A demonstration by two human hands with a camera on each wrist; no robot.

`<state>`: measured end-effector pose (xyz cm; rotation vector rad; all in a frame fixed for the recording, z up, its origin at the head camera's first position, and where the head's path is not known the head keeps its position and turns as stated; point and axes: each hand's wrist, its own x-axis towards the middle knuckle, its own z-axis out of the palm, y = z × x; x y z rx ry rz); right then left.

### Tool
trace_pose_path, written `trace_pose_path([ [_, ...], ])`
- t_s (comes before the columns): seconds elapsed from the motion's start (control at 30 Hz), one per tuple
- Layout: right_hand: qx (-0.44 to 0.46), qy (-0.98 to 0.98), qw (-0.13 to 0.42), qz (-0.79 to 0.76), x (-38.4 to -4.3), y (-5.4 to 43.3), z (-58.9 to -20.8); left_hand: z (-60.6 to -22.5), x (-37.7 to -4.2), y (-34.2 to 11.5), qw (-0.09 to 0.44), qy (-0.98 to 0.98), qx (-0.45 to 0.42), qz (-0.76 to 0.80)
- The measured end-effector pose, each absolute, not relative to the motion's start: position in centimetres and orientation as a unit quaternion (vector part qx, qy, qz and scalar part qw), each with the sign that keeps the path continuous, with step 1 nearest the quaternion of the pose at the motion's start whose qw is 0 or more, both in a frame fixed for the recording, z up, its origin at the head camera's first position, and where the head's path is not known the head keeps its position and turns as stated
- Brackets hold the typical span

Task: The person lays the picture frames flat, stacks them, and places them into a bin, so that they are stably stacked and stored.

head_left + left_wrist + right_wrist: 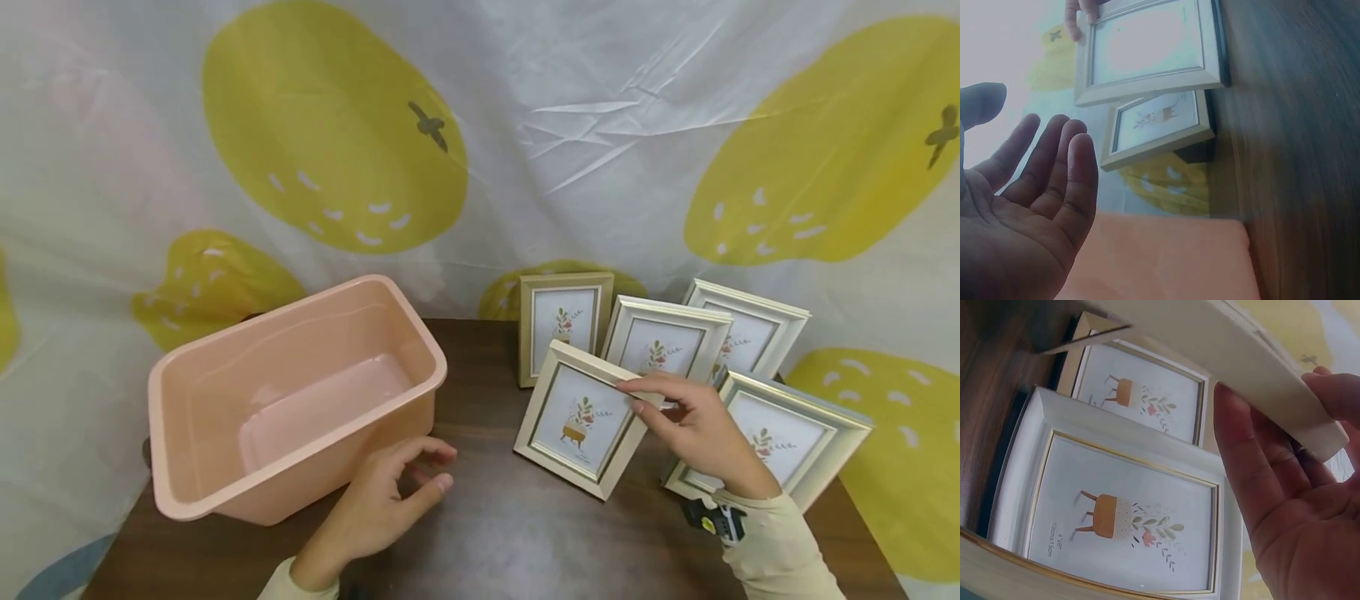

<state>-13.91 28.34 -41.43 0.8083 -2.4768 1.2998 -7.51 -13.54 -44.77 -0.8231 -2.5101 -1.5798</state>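
Note:
A cream picture frame (542,398) with a potted-plant print stands tilted at the front of a group of frames. My right hand (693,421) pinches its upper right corner between thumb and fingers; in the right wrist view the frame's pale edge (1254,369) lies between them. My left hand (390,500) hovers beside the pink plastic bin (300,467), fingers loosely bent and holding nothing. In the left wrist view the left palm (1022,231) faces up, apart from the frames. No items show inside the bin.
Behind the held frame stand a tan frame (527,333), a white frame (615,329) and another white frame (787,333). A silvery frame (840,433) leans at the right, near my right forearm. The dark wooden table (510,533) meets a lemon-print curtain (510,167) at the back.

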Motion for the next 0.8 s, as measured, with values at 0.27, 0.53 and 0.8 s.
trace_pose_path([
  [0.27,0.257,-0.840,0.140,0.458,-12.7,27.8,-41.4,-45.0,-8.5,-12.2,0.010,-0.800,-0.257,-0.543],
  [0.53,0.250,-0.825,0.161,0.481,-11.6,27.7,-41.4,-44.7,-9.9,-10.4,0.014,-0.787,-0.255,-0.561],
  [0.8,0.242,-0.808,0.174,0.508,-11.2,27.1,-40.9,-44.9,-11.0,-9.4,0.049,-0.777,-0.260,-0.572],
])
